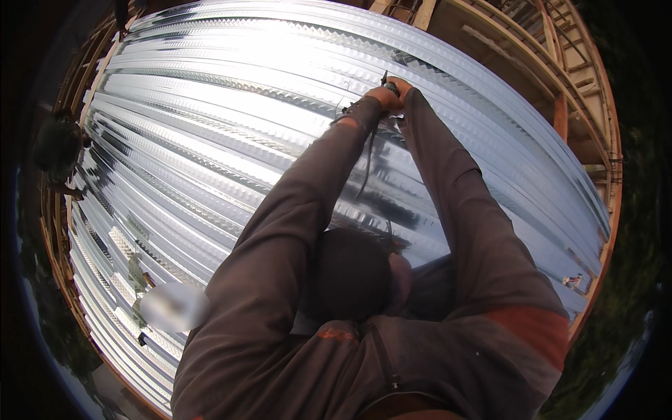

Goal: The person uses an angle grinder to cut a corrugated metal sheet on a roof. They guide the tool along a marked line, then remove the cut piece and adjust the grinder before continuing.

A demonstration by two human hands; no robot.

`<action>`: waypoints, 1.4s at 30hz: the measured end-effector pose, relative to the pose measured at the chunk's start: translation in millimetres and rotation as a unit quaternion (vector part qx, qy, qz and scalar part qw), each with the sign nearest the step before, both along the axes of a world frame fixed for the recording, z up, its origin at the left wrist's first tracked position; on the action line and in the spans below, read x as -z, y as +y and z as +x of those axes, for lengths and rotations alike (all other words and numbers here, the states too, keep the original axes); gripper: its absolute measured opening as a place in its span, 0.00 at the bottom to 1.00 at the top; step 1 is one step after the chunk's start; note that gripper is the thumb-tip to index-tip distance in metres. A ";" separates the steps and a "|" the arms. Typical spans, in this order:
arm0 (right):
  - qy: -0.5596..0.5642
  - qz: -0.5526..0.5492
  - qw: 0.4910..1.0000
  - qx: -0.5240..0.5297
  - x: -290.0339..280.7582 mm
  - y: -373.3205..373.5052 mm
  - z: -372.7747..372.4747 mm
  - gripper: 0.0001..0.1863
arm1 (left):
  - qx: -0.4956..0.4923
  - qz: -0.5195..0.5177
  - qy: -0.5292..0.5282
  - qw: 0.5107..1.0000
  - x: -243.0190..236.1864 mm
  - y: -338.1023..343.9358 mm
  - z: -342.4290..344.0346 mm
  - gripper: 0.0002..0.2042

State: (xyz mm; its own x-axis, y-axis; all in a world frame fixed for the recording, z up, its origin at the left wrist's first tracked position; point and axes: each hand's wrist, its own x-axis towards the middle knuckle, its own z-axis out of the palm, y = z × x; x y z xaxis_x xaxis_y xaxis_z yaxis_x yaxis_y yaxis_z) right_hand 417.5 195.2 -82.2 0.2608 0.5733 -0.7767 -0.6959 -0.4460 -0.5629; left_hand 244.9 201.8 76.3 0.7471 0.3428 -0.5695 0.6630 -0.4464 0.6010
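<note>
Both my arms, in brown sleeves, stretch out ahead and meet over ribbed, shiny metal decking (189,136). My left hand (386,97) and my right hand (401,85) are closed together around a small dark tool (392,89). A thin dark point sticks up from it; its exact kind is hidden by my fingers. From beneath the hands a dark cord or strap (368,161) hangs down over the sheets. Between my forearms sits a dark rounded shape (353,269) that I cannot make out.
Wooden framing (518,56) runs past the decking's far right edge. A dark figure of a person (61,145) is at the left edge. Lower left, another person in greenish clothing (136,269) is partly covered by a blurred patch. A small pale scrap (572,281) lies at the right.
</note>
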 end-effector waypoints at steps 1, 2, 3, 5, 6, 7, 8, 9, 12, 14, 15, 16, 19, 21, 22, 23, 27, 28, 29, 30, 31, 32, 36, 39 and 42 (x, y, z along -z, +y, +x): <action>0.025 0.026 0.999 -0.010 1.7 1.0 3.0 0.14 | -0.032 -0.024 0.006 0.999 -3.2 1.4 1.8 0.23; 0.040 0.047 0.998 -0.015 4.7 3.8 6.4 0.13 | -0.064 -0.046 0.010 0.997 -4.9 3.5 3.4 0.22; 0.046 0.051 0.998 -0.006 9.6 6.0 8.8 0.12 | -0.069 -0.044 0.016 0.997 -5.8 5.4 6.0 0.21; 0.019 0.086 0.996 -0.035 23.3 12.2 15.2 0.12 | -0.050 -0.017 0.028 0.998 -3.4 8.6 11.0 0.17; -0.024 0.068 0.997 -0.022 31.6 15.6 18.9 0.11 | -0.032 0.002 0.029 0.999 -0.7 9.6 13.6 0.15; -0.048 0.060 0.997 -0.003 41.5 20.0 20.5 0.11 | -0.035 0.000 0.029 0.999 3.0 10.3 14.5 0.16; -0.059 0.066 0.996 0.001 50.7 24.9 23.0 0.12 | -0.043 -0.008 0.025 0.999 6.9 10.7 14.9 0.16; -0.081 0.052 0.995 0.014 59.7 28.5 25.0 0.12 | -0.049 -0.019 0.029 0.998 10.8 10.6 14.4 0.17; -0.134 0.032 0.990 0.005 74.5 38.5 33.6 0.11 | -0.097 -0.048 -0.005 0.994 18.4 11.0 11.6 0.23; -0.189 -0.007 0.982 -0.003 74.0 41.0 34.8 0.11 | -0.081 -0.049 -0.005 0.995 20.0 11.6 11.4 0.24; -0.184 -0.004 0.983 0.011 70.8 40.8 34.4 0.11 | -0.073 -0.049 -0.014 0.996 19.7 13.5 12.8 0.25; -0.136 0.002 0.991 0.016 67.0 38.3 32.0 0.12 | -0.066 -0.051 -0.022 0.996 20.5 13.5 13.3 0.25; -0.022 -0.020 0.999 0.043 48.2 32.9 28.5 0.12 | -0.046 -0.042 -0.004 0.998 23.8 17.3 18.4 0.25; -0.009 -0.009 0.999 0.043 37.6 31.1 27.8 0.12 | -0.045 -0.048 -0.003 0.998 28.5 20.4 23.0 0.25; 0.011 0.009 0.999 0.046 33.7 31.5 28.4 0.12 | -0.046 -0.051 -0.004 0.998 31.0 22.5 25.5 0.25; 0.015 0.023 0.998 0.060 31.7 31.5 28.1 0.12 | -0.068 -0.044 -0.006 0.997 33.9 23.3 27.7 0.25; -0.003 0.024 0.995 0.096 30.8 37.3 33.5 0.12 | -0.092 -0.016 -0.041 0.995 40.0 26.5 36.1 0.28; -0.002 0.037 0.996 0.081 32.4 37.8 34.9 0.13 | -0.083 -0.011 -0.055 0.995 40.4 25.8 36.9 0.28; -0.010 0.029 0.997 0.077 32.9 39.8 38.1 0.13 | -0.085 -0.016 -0.041 0.995 39.4 26.5 39.0 0.27; -0.025 0.003 0.996 0.085 34.6 40.2 40.4 0.14 | -0.086 -0.022 -0.026 0.996 38.9 25.8 39.7 0.25; -0.022 0.029 0.996 0.076 35.6 41.4 44.2 0.14 | -0.090 -0.028 -0.023 0.995 37.8 26.1 41.8 0.23; -0.027 0.039 0.996 0.076 36.7 42.8 48.0 0.15 | -0.086 -0.023 -0.022 0.996 36.7 26.6 43.5 0.23; -0.035 0.016 0.997 0.067 45.4 47.6 60.6 0.19 | -0.066 -0.005 -0.033 0.997 39.9 30.4 49.5 0.20; -0.066 0.069 0.994 0.049 50.2 51.3 68.4 0.18 | -0.077 -0.002 -0.042 0.996 50.2 36.3 57.2 0.20; -0.052 0.045 0.993 0.100 49.8 52.0 69.1 0.18 | -0.084 0.005 -0.056 0.995 64.5 41.0 64.3 0.22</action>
